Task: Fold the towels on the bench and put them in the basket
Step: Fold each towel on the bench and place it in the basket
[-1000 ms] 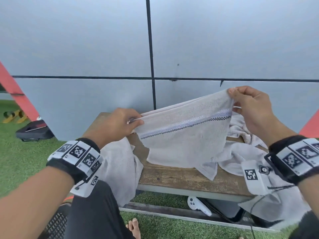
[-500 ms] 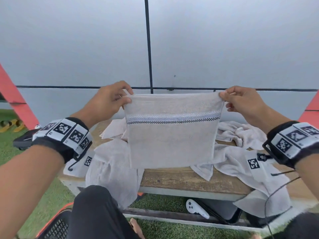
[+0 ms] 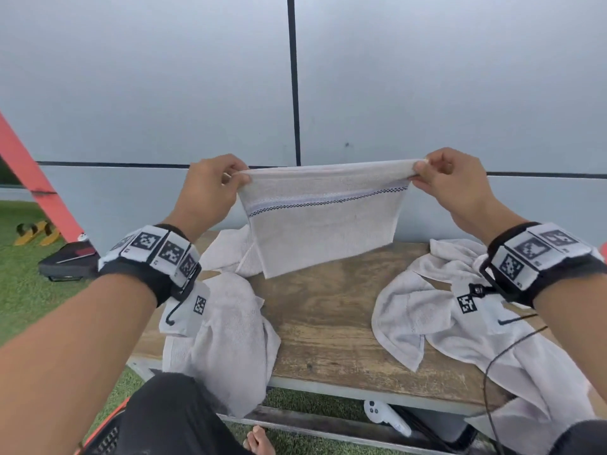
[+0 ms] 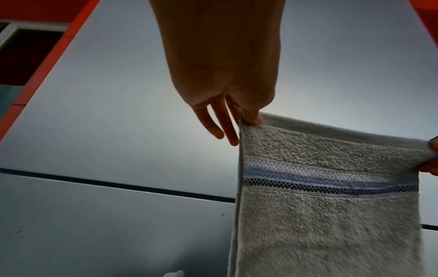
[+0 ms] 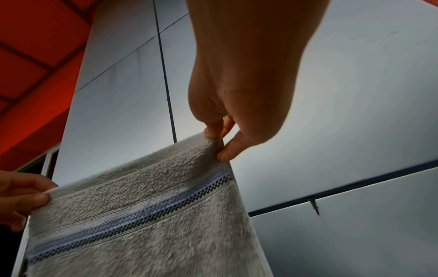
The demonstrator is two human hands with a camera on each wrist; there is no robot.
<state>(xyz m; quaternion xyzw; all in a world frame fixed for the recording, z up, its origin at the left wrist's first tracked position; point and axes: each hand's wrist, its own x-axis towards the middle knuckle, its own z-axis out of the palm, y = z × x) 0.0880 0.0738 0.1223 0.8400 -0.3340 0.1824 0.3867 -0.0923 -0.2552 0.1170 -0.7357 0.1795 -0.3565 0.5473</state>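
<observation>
A pale grey towel (image 3: 323,221) with a blue and black checked stripe hangs stretched in the air above the wooden bench (image 3: 328,326). My left hand (image 3: 210,188) pinches its top left corner and my right hand (image 3: 450,185) pinches its top right corner. The left wrist view shows my thumb on that corner of the towel (image 4: 329,196), two fingers spread beside it. In the right wrist view the towel (image 5: 147,221) hangs from my thumb and fingers. Other crumpled towels lie on the bench at the left (image 3: 230,336) and right (image 3: 437,320). A black basket (image 3: 105,438) with an orange rim sits at bottom left.
A grey panelled wall (image 3: 394,77) stands right behind the bench. A white controller (image 3: 384,415) lies on the grass under the bench. A black case (image 3: 69,261) and an orange beam (image 3: 36,188) are at the left. My dark-clothed knee (image 3: 170,418) is near the bench's front edge.
Both hands have lifted the towel off the bench and pulled it taut between them. The towel's lower edge has swung up and away from me, and the bench below it shows bare.
</observation>
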